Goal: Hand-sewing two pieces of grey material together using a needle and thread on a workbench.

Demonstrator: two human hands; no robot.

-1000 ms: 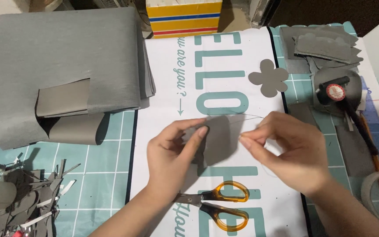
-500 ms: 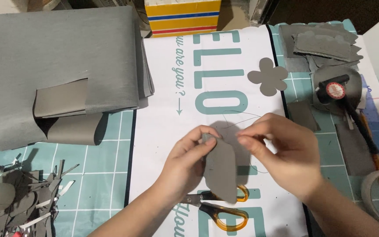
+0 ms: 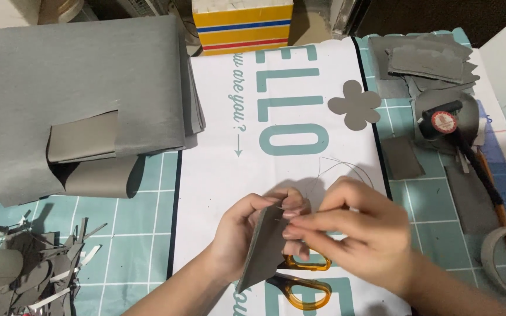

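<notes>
Fingers of left hand (image 3: 247, 234) and right hand (image 3: 352, 234) pinched together on one grey felt piece (image 3: 265, 248), above one pair of orange-handled scissors (image 3: 300, 284); one flower-shaped cutout (image 3: 355, 105) well beyond them.

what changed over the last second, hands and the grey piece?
Both hands came down toward the camera. The left hand and right hand closed together over the grey fabric piece, which turned from flat, facing the camera, to nearly edge-on. It now covers more of the orange-handled scissors. A thin thread loops above the fingers, as before. The flower cutout, grey fabric stack and striped box did not move.
</notes>
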